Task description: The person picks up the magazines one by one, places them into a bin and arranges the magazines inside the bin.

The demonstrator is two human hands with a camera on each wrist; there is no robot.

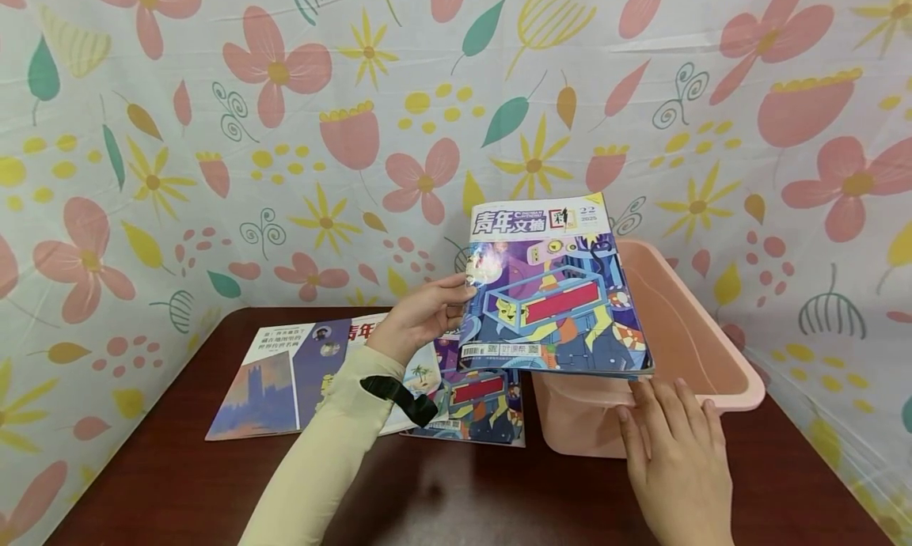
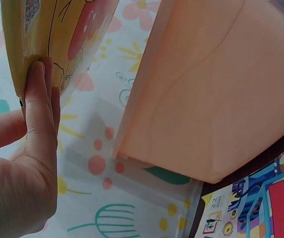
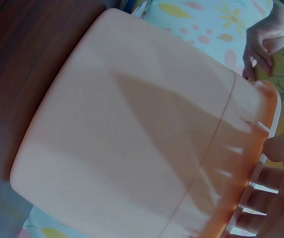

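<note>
A magazine [image 1: 549, 293] with a purple and blue cartoon cover is tilted up above the near part of a pink plastic bin [image 1: 712, 388]. My left hand [image 1: 420, 316] pinches it at its left edge. In the left wrist view, that hand's fingers [image 2: 37, 114] lie against the magazine's yellow back cover [image 2: 33, 29]. At the bin's near rim, my right hand [image 1: 680, 459] holds on, just below the magazine's lower right corner. From the right wrist, its fingers [image 3: 258, 201] are seen hooked over the rim beside the bin's wall [image 3: 122, 124]. The bin's contents are mostly hidden.
Several overlapping magazines lie left of the bin: one with a castle picture [image 1: 264, 396], and another cartoon-covered one [image 1: 484, 411] partly under the left forearm. The dark wooden table [image 1: 178, 491] meets a flower-patterned cloth [image 1: 427, 95] behind and at the sides.
</note>
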